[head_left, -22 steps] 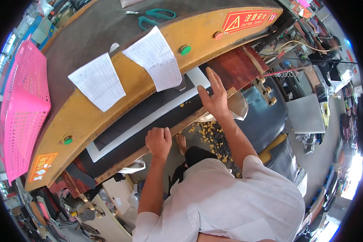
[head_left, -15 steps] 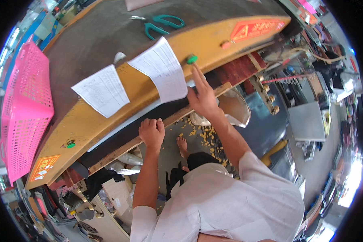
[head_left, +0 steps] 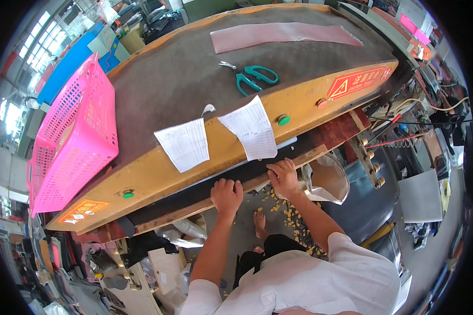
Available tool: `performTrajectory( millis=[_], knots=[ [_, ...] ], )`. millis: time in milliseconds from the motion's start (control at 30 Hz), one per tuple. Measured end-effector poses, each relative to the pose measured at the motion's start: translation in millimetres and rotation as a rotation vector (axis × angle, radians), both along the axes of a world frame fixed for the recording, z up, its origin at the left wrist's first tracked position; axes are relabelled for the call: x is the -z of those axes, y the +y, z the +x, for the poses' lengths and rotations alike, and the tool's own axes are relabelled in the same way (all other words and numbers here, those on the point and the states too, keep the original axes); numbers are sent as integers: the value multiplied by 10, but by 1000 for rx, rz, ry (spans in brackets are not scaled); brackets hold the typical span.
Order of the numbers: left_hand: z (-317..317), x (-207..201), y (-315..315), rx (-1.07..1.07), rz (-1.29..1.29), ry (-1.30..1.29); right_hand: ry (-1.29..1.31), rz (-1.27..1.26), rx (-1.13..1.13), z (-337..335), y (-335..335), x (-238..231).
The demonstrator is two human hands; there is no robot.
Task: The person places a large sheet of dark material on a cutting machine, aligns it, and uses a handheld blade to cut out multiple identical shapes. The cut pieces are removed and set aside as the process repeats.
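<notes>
Big and dark, the machine's flat surface (head_left: 173,84) fills the top half of the view, with a thick yellow front edge (head_left: 231,144) running from 8 o'clock up to 2 o'clock. Two white paper sheets hang over that yellow edge: one sheet (head_left: 184,144) near the middle, and a second sheet (head_left: 251,128) just to its right. A red warning sign (head_left: 358,82) with a triangle sits on the yellow edge at 2 o'clock. An orange warning sign (head_left: 80,210) sits on it at 8 o'clock. Two round green buttons show on the edge, one (head_left: 284,119) beside the second sheet and one (head_left: 127,193) near the orange sign.

Green-handled scissors (head_left: 253,77) lie on the dark top at 12 o'clock. Past them lies a long pink strip (head_left: 284,34). A pink plastic basket (head_left: 71,136) stands at 9 o'clock, on the left end of the surface.

Below the yellow edge runs a long wooden board (head_left: 252,182). The left hand (head_left: 226,195) curls its fingers over the board's edge, holding on to it. The right hand (head_left: 285,177) rests on the same board, just right of the left one, fingers bent over the top and gripping it. The two hands are near each other but apart.

Small yellow scraps (head_left: 291,220) litter the floor under the arms at 6 o'clock, beside a bare foot (head_left: 260,223). A clear plastic bag (head_left: 326,181) hangs open just right of the right hand.
</notes>
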State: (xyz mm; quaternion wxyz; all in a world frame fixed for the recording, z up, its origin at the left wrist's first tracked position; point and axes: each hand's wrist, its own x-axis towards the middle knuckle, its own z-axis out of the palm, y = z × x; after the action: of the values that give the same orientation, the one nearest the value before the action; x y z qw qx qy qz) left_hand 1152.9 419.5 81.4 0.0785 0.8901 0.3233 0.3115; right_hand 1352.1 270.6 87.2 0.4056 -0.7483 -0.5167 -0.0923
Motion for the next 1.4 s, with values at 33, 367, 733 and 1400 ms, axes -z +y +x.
performTrajectory(
  millis=[33, 367, 733, 1400],
  knots=[
    [-7, 20, -11, -7, -6, 3, 8, -5, 5, -2, -7, 11],
    [-376, -33, -619, 24, -117, 99, 395, -283, 51, -171, -474, -189],
    [-517, -264, -1172, 273, -104, -175, 49, -675, 226, -462, -237, -545],
    [-1433, -140, -2591, 288, -46, 44, 713, -150, 381, 425, -2122, -859]
  ],
)
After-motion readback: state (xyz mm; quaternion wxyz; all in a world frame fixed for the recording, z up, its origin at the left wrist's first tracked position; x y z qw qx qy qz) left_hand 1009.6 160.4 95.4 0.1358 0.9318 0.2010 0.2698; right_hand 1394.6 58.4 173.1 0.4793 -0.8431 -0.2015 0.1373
